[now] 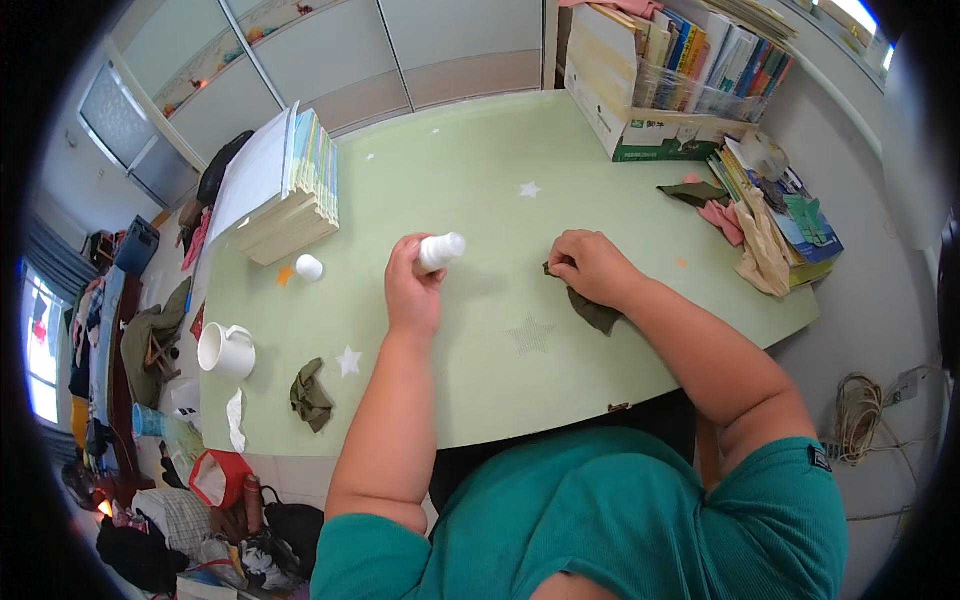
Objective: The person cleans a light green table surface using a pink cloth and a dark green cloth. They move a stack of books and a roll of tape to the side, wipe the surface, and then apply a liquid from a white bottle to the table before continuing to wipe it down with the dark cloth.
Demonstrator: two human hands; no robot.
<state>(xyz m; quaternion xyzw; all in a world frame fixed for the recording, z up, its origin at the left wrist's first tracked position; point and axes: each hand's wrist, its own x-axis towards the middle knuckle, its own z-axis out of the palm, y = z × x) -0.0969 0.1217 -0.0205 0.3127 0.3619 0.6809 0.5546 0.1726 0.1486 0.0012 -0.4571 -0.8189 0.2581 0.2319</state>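
My left hand (412, 289) grips a small white plastic bottle (442, 252), tilted with its narrow end pointing right, above the pale green table (480, 390). To the right, the fingers of my right hand (592, 266) pinch one end of a dark olive cloth scrap (596, 310); part of it is hidden under the hand. A white cap (309, 268) stands on the table to the left of my left hand. Another crumpled olive cloth piece (310, 395) lies near the front left, beside a printed white star.
At the left edge are a white mug (226, 350) and a crumpled tissue (235, 420). Behind them rises a stack of books (289, 195). A carton of books (622, 97) occupies the back right corner. Cloth scraps (761, 247) lie over more books at the right.
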